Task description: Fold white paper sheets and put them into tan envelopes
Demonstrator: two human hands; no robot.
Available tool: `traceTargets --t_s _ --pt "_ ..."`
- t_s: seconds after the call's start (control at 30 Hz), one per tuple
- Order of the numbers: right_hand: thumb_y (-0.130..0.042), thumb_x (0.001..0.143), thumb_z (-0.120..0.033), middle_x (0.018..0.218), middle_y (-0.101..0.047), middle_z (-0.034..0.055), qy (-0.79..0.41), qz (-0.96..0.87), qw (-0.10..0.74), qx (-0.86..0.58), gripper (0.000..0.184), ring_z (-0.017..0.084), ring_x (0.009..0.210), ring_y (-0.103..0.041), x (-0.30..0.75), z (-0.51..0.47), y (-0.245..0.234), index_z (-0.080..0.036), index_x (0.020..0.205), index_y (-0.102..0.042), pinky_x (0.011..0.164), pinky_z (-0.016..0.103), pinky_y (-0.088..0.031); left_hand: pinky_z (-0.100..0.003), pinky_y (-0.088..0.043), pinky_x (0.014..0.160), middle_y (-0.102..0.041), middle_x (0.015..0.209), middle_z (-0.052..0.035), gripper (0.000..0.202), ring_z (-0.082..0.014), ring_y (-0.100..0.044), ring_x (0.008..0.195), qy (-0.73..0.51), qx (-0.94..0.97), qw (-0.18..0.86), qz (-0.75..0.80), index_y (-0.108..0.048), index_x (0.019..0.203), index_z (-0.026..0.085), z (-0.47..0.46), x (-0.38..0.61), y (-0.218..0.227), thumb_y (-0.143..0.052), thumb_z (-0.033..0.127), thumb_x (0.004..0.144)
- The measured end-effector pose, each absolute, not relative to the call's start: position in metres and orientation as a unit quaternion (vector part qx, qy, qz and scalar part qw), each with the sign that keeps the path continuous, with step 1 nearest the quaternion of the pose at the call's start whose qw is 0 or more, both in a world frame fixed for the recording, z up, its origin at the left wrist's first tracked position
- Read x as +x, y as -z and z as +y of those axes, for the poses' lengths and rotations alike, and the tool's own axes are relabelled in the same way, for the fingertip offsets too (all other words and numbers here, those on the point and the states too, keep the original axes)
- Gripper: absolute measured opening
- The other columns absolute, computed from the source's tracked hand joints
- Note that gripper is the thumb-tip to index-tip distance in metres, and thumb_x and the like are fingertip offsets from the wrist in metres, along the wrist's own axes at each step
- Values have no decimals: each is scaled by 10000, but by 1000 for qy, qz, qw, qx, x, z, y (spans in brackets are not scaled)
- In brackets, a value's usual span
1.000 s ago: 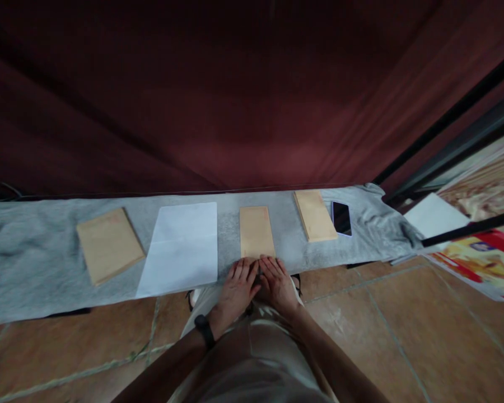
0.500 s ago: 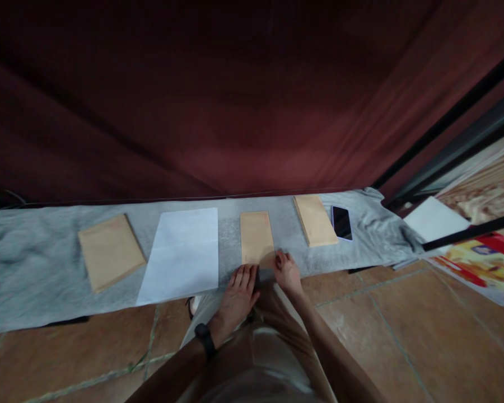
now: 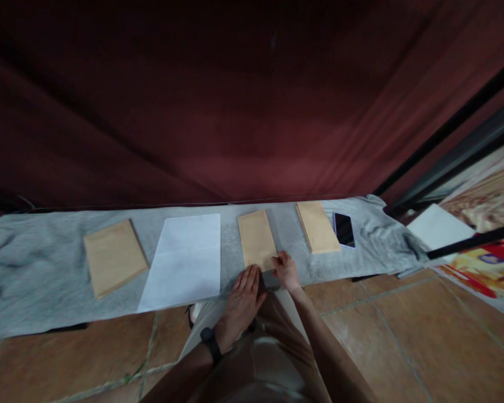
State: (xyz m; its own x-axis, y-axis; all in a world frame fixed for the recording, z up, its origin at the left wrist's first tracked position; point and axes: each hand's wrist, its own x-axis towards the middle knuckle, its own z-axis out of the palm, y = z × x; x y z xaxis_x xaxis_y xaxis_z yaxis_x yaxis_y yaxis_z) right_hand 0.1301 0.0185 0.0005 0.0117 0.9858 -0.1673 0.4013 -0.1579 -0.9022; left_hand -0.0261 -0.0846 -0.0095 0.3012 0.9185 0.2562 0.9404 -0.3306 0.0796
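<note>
A brown paper envelope (image 3: 257,238) lies in front of me on a grey cloth, slightly tilted, its near end under my hands. My left hand (image 3: 242,295) rests flat at its near left corner, fingers stretched out and side by side. The fingers of my right hand (image 3: 287,272) are curled in a pinch on the near right edge of the envelope. To the left lies a large white sheet of paper (image 3: 185,260). A stack of brown envelopes (image 3: 318,228) sits on the right.
More brown envelopes (image 3: 115,257) are stacked at the far left. Beside the right stack lies a phone (image 3: 344,230). The grey cloth (image 3: 33,268) covers a narrow bench before a dark red curtain (image 3: 235,112). A black frame (image 3: 453,131) and a colourful box (image 3: 487,266) stand at right.
The envelope in front has turned a little, its far end leaning left. My right hand stays at its near right edge, and my left hand still lies flat. The whole view has shifted slightly.
</note>
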Motion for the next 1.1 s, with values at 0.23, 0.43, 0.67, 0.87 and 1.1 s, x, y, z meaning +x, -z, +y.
traceTargets --t_s 0.23,0.43,0.67,0.87,1.1 --pt "-534 943 -261 755 -672 45 -353 -584 290 -671 102 191 708 -683 136 15 -6 -180 953 -596 618 249 -506 -463 -301 1253 -374 1645 -135 661 -270 -281 1552 130 -818 28 -559 -332 1588 113 -77 -22 10 -504 330 988" --pt "-504 1016 -313 977 -711 156 -151 -671 190 -701 207 232 790 -693 138 2 -4 -163 1091 -624 676 302 -494 -466 -254 1275 -373 1650 -93 645 -249 -287 1551 116 -828 6 -549 -342 1593 163 -77 -21 1 -497 340 993" --pt "-437 1014 -199 1299 -641 165 -99 -787 243 -558 342 289 1188 -583 144 -26 -1 -179 1327 -575 984 429 -482 -475 -277 1261 -429 1611 -130 586 -268 -343 1526 110 -827 -5 -551 -426 1547 127 -76 -20 -5 -457 395 1027" --pt "-438 981 -171 1304 -637 171 -128 -746 295 -583 426 284 1181 -583 151 -30 7 -148 1388 -563 1008 450 -483 -441 -324 1230 -464 1579 -179 592 -281 -406 1492 120 -828 -4 -547 -450 1517 70 -80 -24 0 -435 417 1038" --pt "-542 881 -243 962 -704 99 -314 -621 348 -628 294 210 820 -655 155 10 1 -159 1094 -726 830 361 -554 -443 -413 1133 -604 1457 -153 493 -281 -544 1354 130 -795 -18 -592 -506 1478 127 -64 -14 -14 -417 320 1033"
